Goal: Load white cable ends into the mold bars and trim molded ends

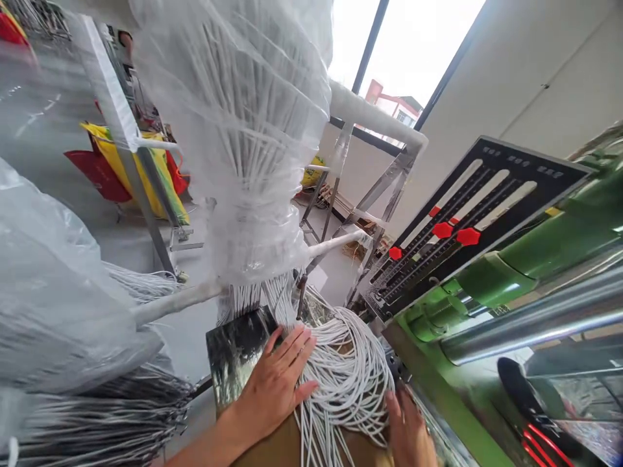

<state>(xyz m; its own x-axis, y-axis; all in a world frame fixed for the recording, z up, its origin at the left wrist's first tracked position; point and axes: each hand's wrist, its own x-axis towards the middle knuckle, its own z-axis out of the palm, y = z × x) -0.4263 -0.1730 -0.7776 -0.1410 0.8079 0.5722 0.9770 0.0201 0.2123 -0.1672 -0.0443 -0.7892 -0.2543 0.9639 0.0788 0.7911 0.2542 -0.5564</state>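
Observation:
A large loose bundle of thin white cables (348, 370) lies curved over a brown board at the bottom middle. My left hand (280, 376) rests on the left side of the bundle, palm down, its fingers stretched forward and the thumb apart. At the right edge of the bundle is my right hand (409, 425), its fingers extended and their tips beside the outer cables; the lower part is cut off by the frame. Neither hand is wrapped round the cables. Left of my left hand sits a dark, shiny plate (238, 350).
Plastic-wrapped cables (243, 130) hang over a metal rack ahead. More wrapped cables (53, 298) hang at left. A green machine (530, 266) with a black slotted panel (467, 214) and red knobs stands close on the right. A yellow and red bag (141, 175) is farther back.

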